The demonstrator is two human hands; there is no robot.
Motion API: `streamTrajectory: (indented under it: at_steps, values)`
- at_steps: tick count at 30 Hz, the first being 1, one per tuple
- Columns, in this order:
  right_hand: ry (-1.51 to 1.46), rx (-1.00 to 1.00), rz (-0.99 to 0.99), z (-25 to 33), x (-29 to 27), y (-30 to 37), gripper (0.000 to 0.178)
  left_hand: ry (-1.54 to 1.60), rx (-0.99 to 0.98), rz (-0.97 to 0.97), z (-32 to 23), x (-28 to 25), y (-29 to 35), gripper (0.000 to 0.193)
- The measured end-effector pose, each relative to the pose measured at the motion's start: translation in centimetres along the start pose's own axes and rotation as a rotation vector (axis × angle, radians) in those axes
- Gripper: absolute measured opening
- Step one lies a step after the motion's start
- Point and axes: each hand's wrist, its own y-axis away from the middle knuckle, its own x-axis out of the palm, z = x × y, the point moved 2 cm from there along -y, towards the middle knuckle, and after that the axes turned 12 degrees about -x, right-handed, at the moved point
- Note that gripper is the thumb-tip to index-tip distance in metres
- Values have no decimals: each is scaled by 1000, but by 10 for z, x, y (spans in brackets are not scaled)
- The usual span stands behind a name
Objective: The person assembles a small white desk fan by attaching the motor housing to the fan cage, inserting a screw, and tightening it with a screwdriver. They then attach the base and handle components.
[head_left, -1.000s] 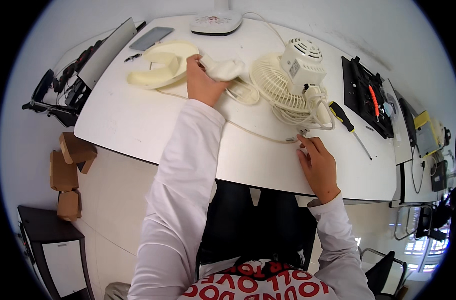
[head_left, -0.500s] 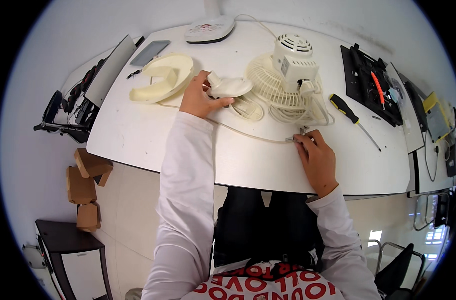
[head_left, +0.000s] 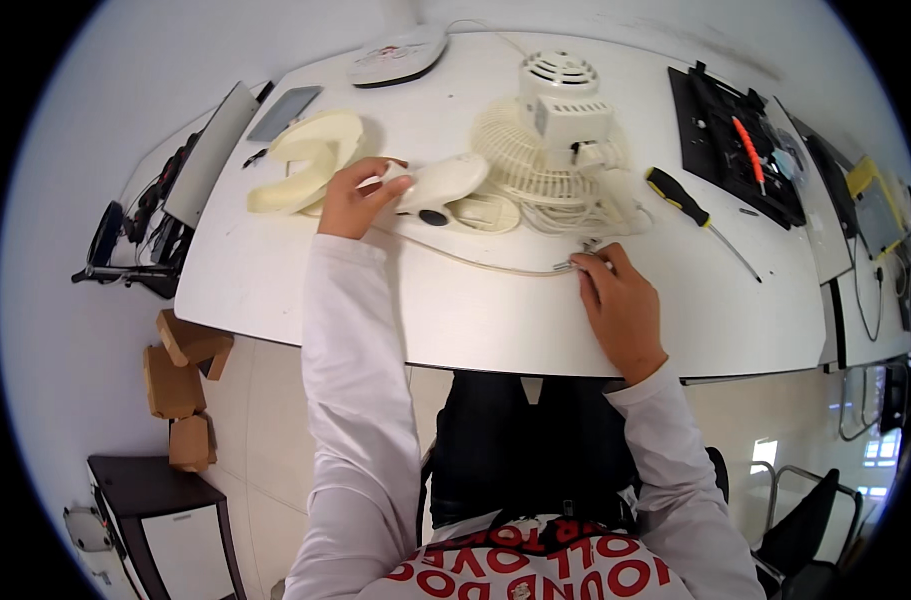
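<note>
My left hand (head_left: pixel 355 203) grips a white plastic fan part (head_left: pixel 450 180) by its narrow end, tilting it so that a dark round pad shows underneath. Below that part lies a cream oval plastic piece (head_left: pixel 490 214). With its fingertips pinched, my right hand (head_left: pixel 625 308) rests at the table beside small metal pieces (head_left: pixel 563 266); what the fingers hold is too small to tell. A thin cream cord (head_left: pixel 455 257) runs between the two hands. Beyond them, a cream fan stands with its grille (head_left: pixel 497 150) down and its motor housing (head_left: pixel 560 88) up, coiled cord (head_left: pixel 560 220) beside it.
A curved cream cover (head_left: pixel 340 135) and a grey tablet-like slab (head_left: pixel 285 113) lie at the left. At the right are a yellow-black screwdriver (head_left: pixel 677 196) and a black tool case (head_left: pixel 710 125) with an orange-handled tool (head_left: pixel 748 155). A white base (head_left: pixel 400 55) stands at the back.
My left hand has moved left and slightly nearer, tilting the white part so its underside pad shows. My right hand stays pinched by the metal pieces. The whole view has shifted slightly.
</note>
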Motion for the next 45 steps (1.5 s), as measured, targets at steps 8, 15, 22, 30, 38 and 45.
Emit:
streamTrajectory:
  at_steps: [8,15,22,30,38,45]
  values:
    - [-13,-12,-27,-1,4,4,13,48,57,-34,9,5,2,21]
    - [-76,-11,-72,0,1,5,17,172,16,-263,12,-10,9,24]
    - [-15,-16,0,-1,7,2,15,833,158,-314,0,8,80,28]
    - [-91,-17,1,5,3,0,10,1154,237,-48,-18,82,157,41]
    - [-560,117,-220,28,-10,26,18,1058,68,-307,-21,107,208,36]
    - [-632,157,-173,37,-23,40,16,1112,60,-205,-15,122,218,38]
